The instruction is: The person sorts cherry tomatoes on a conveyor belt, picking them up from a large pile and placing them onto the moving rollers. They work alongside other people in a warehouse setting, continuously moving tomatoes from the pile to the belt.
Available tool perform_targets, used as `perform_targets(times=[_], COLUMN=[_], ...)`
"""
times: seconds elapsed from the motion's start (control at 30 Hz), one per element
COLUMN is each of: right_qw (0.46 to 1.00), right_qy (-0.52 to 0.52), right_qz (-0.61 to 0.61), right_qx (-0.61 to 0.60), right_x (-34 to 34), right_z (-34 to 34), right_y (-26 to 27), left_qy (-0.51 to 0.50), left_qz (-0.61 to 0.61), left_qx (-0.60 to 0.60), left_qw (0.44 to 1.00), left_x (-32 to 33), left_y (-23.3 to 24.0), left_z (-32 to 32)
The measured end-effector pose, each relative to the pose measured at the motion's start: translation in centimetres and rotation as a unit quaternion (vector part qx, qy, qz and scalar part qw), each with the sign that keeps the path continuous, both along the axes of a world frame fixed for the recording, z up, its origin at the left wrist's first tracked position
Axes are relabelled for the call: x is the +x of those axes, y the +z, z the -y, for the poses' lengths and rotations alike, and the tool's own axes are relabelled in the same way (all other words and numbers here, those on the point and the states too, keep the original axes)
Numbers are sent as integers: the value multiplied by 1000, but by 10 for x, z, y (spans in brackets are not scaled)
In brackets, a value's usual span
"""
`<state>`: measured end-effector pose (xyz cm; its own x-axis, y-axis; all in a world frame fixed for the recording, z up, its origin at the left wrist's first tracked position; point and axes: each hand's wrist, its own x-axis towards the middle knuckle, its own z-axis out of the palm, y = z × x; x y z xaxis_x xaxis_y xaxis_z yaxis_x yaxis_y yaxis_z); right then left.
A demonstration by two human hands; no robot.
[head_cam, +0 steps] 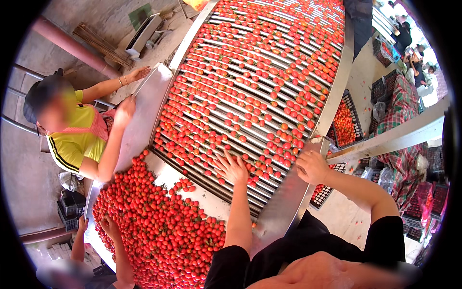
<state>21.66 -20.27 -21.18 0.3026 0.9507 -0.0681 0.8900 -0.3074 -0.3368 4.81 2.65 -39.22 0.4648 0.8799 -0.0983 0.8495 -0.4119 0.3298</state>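
Rows of small red tomatoes [231,94] lie on a metal roller conveyor [202,159] in front of me. My left hand [232,169] rests palm down with spread fingers over tomatoes near the conveyor's lower end; whether it touches them I cannot tell. At the conveyor's right metal side rail is my right hand [313,167], its fingers bent; whether it holds anything is hidden. A large heap of tomatoes [169,231] fills the pale tray below and left of the rollers, and a few green stem caps lie on the bare part of that tray.
Across the conveyor, a person in a yellow shirt [85,144] leans on the metal edge. Another person's hands [110,227] are at the heap, lower left. Right of the rail stand black crates of tomatoes [344,123], a white beam [389,133] and plaid cloth [400,101].
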Motion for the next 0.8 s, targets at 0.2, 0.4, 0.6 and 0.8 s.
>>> perform_targets(times=[0.2,0.4,0.6,0.8], right_qw=[1000,999,998,1000], right_qy=[-4,-22,-35,-21], right_qz=[5,-3,11,6], right_qx=[14,25,43,19], right_x=[-4,-12,-18,-25], right_z=[-4,-4,0,-10], right_y=[-1,-1,-8,-6], left_qy=[-309,-200,-194,-296], left_qz=[-15,0,-22,74], left_qx=[7,-86,-50,-46], left_qw=[951,976,979,951], left_x=[-12,-85,-118,-45], left_y=[13,9,13,11], left_z=[75,99,104,78])
